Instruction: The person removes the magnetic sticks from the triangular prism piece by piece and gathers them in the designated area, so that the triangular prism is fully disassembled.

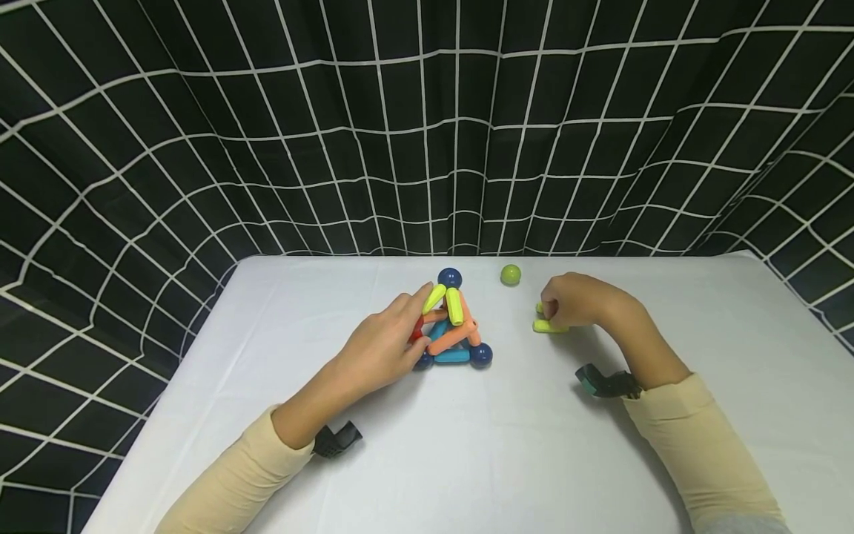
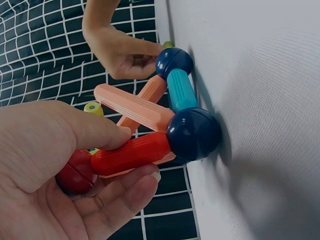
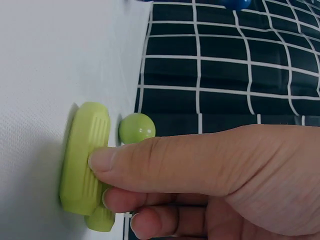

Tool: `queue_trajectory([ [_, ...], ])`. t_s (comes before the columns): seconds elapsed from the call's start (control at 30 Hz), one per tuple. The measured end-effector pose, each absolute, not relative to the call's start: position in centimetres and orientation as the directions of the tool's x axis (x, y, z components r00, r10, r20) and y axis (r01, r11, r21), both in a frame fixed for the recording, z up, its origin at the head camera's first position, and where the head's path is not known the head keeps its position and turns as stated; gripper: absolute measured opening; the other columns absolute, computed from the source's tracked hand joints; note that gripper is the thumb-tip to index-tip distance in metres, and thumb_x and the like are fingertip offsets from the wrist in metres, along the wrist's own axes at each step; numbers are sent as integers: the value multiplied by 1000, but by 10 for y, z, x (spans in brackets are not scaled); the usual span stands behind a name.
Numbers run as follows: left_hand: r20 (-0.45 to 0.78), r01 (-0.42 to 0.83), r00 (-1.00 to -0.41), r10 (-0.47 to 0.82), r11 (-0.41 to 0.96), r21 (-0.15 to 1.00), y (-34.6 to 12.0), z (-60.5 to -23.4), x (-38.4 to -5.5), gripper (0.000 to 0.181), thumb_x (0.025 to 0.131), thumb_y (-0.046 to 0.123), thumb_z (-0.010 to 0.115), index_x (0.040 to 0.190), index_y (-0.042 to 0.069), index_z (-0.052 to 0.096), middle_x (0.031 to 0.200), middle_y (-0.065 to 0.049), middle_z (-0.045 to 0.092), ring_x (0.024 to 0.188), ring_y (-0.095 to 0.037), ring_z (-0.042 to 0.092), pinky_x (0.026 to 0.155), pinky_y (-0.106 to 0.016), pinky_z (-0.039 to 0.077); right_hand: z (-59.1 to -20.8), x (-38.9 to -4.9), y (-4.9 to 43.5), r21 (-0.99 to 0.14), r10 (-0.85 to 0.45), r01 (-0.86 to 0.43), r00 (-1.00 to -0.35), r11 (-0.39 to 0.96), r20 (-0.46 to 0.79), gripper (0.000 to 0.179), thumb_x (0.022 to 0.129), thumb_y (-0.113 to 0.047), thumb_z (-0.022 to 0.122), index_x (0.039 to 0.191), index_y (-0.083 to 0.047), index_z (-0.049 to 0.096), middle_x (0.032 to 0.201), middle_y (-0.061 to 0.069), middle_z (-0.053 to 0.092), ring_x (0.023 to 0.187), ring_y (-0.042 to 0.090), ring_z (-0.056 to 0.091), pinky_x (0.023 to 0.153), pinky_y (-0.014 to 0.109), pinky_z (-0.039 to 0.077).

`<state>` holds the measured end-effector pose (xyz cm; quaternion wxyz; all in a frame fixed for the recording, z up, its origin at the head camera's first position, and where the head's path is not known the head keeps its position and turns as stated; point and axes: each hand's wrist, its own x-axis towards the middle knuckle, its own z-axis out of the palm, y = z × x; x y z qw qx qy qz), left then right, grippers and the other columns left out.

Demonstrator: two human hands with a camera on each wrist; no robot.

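Note:
My left hand (image 1: 380,345) holds a magnetic stick-and-ball structure by its left side, thumb and fingers around a red rod (image 2: 131,154) with a red ball (image 2: 76,172) at its end. Dark blue balls (image 1: 481,354), light blue rods (image 1: 452,357) and orange rods (image 1: 450,340) make up the base. Yellow-green rods (image 1: 454,307) slant near a far dark blue ball (image 1: 450,278). To the right, my right hand (image 1: 577,299) pinches a yellow-green rod (image 3: 84,160) lying on the table, thumb on its ridged side. A second yellow-green rod (image 3: 100,217) lies beside it, partly hidden by the fingers.
A green ball (image 1: 510,275) sits near the table's back edge, between the structure and my right hand. The white-covered table (image 1: 427,460) ends at a black curtain (image 1: 427,148) with a white grid. A dark wrist device (image 1: 607,382) hangs by my right sleeve.

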<state>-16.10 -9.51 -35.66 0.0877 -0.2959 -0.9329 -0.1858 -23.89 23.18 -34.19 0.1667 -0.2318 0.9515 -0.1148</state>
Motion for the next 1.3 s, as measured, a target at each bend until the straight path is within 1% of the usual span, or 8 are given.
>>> queue_trajectory([
  [0.27,266,578,-815,515,759,300,-94,-356,-160,75,90,13,73,153,5,34,97,-4,54,62,-13,49,54,-24,44,-342,-239,231,-272,-475,-411,-846,870,-241,18,75,4,71,70,-12,64,72,-1,58,67,19,51,61,34,44],
  [0.67,275,580,-813,513,757,302,-94,-357,-161,74,90,13,73,153,4,35,97,-5,54,63,-13,49,54,-24,44,-342,-240,230,-264,-491,-433,-844,862,-216,16,81,-2,73,73,-12,65,72,-1,57,67,19,51,62,35,44],
  [0.73,277,581,-812,513,756,303,-94,-357,-161,74,90,13,73,153,4,35,99,-5,55,64,-13,50,55,-24,44,-341,-240,228,-290,-526,-470,-835,834,-161,12,83,-4,73,77,-12,66,72,-2,57,67,18,51,62,34,44],
  [0.83,275,582,-811,516,756,299,-94,-357,-160,74,90,13,73,153,4,35,101,-6,56,64,-13,50,55,-24,45,-339,-237,216,-372,-575,-538,-818,756,12,2,88,-6,72,88,-8,71,74,-2,60,69,16,52,63,34,46],
  [0.93,269,585,-809,522,756,294,-93,-357,-159,74,90,14,73,153,4,34,102,-6,56,64,-13,50,55,-24,44,-336,-227,195,-454,-574,-598,-792,661,208,12,92,-12,71,103,-5,72,81,-2,64,73,16,55,65,35,49],
  [1.0,270,593,-803,530,751,290,-93,-356,-158,76,90,15,74,153,3,35,103,-6,56,65,-12,50,55,-23,44,-334,-217,179,-493,-575,-630,-768,600,281,22,93,-20,72,110,-7,70,85,-3,65,77,16,57,66,35,51],
  [1.17,292,627,-777,558,727,280,-91,-355,-154,75,90,14,75,152,2,35,100,-5,56,63,-11,50,53,-22,44,-337,-195,148,-484,-633,-689,-711,540,306,48,86,-33,81,125,-11,64,86,-5,63,79,14,58,65,31,51],
  [1.3,304,640,-766,567,721,268,-90,-355,-153,73,90,12,73,151,1,36,97,-5,55,61,-11,48,51,-23,43,-338,-187,140,-447,-621,-693,-715,566,322,42,86,-24,78,123,-9,63,84,-5,62,76,15,58,63,28,50],
])
